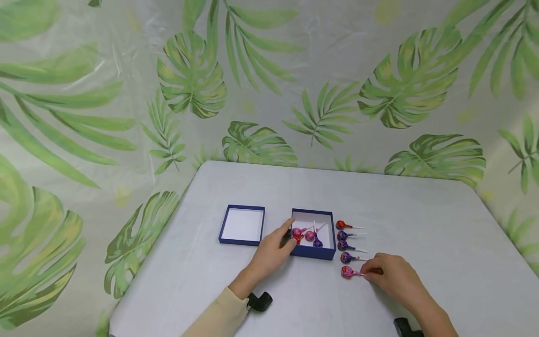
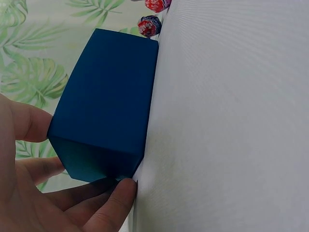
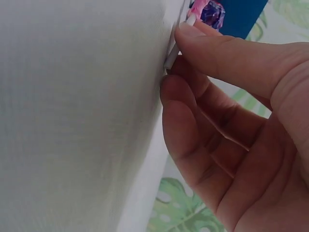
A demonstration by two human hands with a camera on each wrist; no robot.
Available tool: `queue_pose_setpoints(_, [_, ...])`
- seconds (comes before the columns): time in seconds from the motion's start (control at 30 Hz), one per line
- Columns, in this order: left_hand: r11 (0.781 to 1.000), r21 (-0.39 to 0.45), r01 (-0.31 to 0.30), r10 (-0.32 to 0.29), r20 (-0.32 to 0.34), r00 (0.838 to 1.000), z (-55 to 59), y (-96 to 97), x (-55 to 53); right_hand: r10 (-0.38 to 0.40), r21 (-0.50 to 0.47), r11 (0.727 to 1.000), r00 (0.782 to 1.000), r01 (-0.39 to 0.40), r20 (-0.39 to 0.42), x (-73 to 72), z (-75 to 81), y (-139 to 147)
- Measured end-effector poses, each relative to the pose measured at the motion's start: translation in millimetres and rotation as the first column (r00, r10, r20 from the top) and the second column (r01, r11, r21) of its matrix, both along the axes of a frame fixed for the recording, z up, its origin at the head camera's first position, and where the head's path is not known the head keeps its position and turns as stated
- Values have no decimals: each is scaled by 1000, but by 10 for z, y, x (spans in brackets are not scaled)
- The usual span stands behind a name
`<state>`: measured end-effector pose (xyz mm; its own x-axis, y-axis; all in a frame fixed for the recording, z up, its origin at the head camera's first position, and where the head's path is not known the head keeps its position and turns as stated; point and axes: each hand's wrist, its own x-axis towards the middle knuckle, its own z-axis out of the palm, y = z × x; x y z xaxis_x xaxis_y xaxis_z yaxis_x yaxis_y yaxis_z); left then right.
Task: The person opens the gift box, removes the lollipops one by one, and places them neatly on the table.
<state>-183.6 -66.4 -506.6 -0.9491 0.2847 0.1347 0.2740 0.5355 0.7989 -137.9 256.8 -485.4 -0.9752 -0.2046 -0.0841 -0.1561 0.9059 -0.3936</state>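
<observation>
My right hand (image 1: 391, 276) pinches the white stick of a pink lollipop (image 1: 347, 272) between thumb and fingertips, low over the table. It is the nearest of several wrapped lollipops lined up to the right of an uncovered blue box (image 1: 312, 252). Around the box's left end my left hand (image 1: 271, 252) holds on, with a fingertip at the upper rim and other fingers (image 2: 113, 205) against the side wall. Inside the box lie pink, red and purple lollipops; a purple one (image 1: 317, 243) rests by the near wall.
A blue-edged lid (image 1: 242, 242) lies with its white inside up, left of the box. In the row, a red lollipop (image 1: 340, 225) is farthest back, with purple ones (image 1: 346, 257) between it and the pink one. White cloth covers the table (image 1: 421, 215); a leaf-patterned sheet (image 1: 261, 93) hangs behind.
</observation>
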Motion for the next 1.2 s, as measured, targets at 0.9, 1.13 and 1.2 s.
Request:
queue_pose_setpoints(0.9, [1000,2,-2,2,-17,1000,7,-2,9,66,23,998,997,-66,-36,-100,356,1])
queue_pose_setpoints(1.13, [1000,3,-4,4,-18,1000,7,-2,13,82,-56,995,993,-87,-90,-190,508,-144])
queue_pose_setpoints(1.2, [1000,4,-2,2,-18,1000,10,1,19,79,-67,994,992,-86,-96,-213,534,-198])
